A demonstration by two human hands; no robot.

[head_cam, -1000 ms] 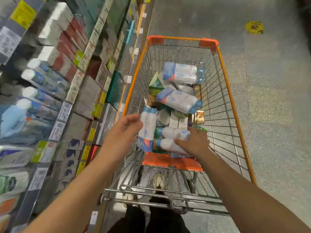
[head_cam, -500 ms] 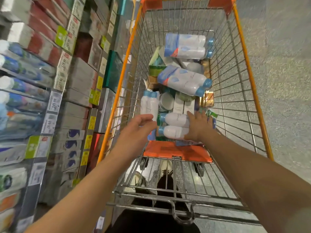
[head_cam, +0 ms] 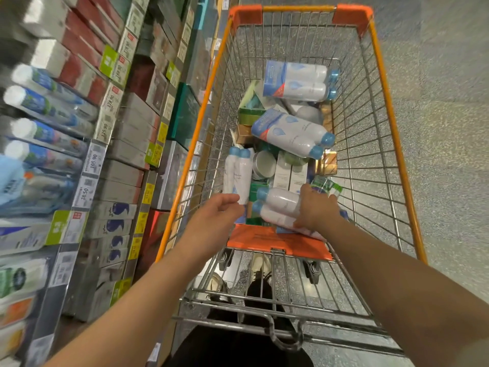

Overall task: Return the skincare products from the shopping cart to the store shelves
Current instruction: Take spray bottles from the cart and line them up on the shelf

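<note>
- Your right hand (head_cam: 316,207) curls over a twin pack of bottles (head_cam: 277,207) at the shopping cart (head_cam: 397,144)'s near edge; its fingertips are hidden.
- Your left hand (head_cam: 219,213) touches an upright bottle pair (head_cam: 236,176) by the left wall; grip unclear.
- Farther packs overlap; the shelves (head_cam: 87,144) are blurred.

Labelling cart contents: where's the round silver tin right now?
Head view: the round silver tin lies mid-cart, left of centre, between the upright twin pack of white blue-capped bottles and the white cartons.
</note>
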